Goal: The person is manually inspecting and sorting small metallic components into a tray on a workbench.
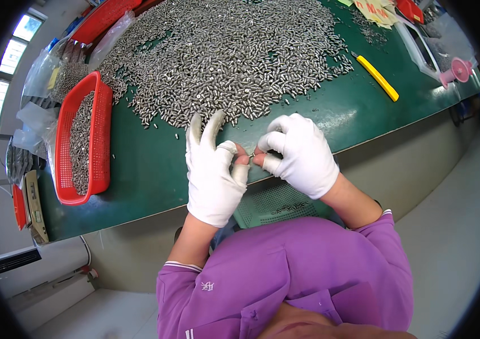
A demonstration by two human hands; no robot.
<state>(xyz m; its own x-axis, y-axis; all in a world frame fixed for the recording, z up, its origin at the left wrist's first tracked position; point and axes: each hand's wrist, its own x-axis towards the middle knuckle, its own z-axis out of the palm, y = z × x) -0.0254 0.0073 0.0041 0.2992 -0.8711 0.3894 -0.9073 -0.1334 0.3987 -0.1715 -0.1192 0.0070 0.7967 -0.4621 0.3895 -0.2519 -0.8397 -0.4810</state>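
Note:
Both hands wear white gloves with the thumb and index fingertips bare. My left hand (213,183) pinches a tiny metal part (252,155) between thumb and index finger, its other fingers stretched toward the pile. From the other side, my right hand (305,155) pinches at the same part, the rest of its fingers curled. The part is mostly covered by the fingertips, so its shape does not show well. Just beyond the hands, a wide heap of small silvery metal parts (211,68) spreads over the green tabletop (144,175).
At the left stands a red plastic basket (102,147) with more metal parts inside. A green basket (279,206) sits below the table's front edge, with some parts in it. A yellow utility knife (376,78) lies right of the heap, a pink spool (459,70) farther right.

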